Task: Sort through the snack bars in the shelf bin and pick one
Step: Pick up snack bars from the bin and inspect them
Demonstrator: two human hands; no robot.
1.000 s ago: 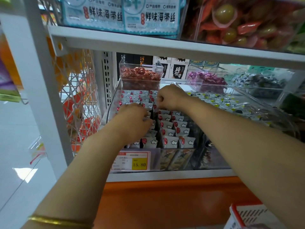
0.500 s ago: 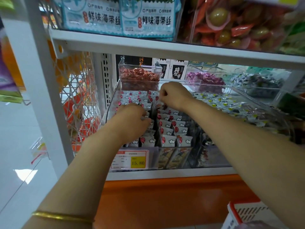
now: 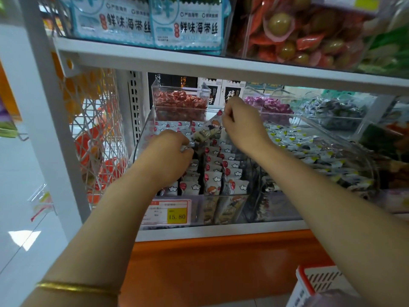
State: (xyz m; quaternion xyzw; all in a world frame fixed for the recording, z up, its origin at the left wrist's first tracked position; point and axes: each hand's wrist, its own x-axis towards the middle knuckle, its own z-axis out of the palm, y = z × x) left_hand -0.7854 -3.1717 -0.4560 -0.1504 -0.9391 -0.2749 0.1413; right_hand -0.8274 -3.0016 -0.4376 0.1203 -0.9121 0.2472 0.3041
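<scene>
A clear shelf bin (image 3: 197, 209) holds several rows of upright snack bars (image 3: 219, 171), grey-white wrappers with red dots and cloud marks. My right hand (image 3: 241, 125) pinches the top end of one snack bar (image 3: 207, 130) with a cartoon figure on it and holds it tilted, lifted above the rows. My left hand (image 3: 168, 158) rests in the left rows with its fingers curled down among the bars; whether it grips one is hidden.
A price tag (image 3: 169, 212) reading 15.80 hangs on the bin front. A bin of red candies (image 3: 179, 103) stands behind, a purple candy bin (image 3: 270, 105) and a bin of black-and-white packets (image 3: 314, 151) to the right. The upper shelf board (image 3: 221, 67) overhangs. A red-rimmed basket (image 3: 314, 282) sits low right.
My right hand has risen and drawn one snack bar up out of the rows. My left hand has stayed in the left rows.
</scene>
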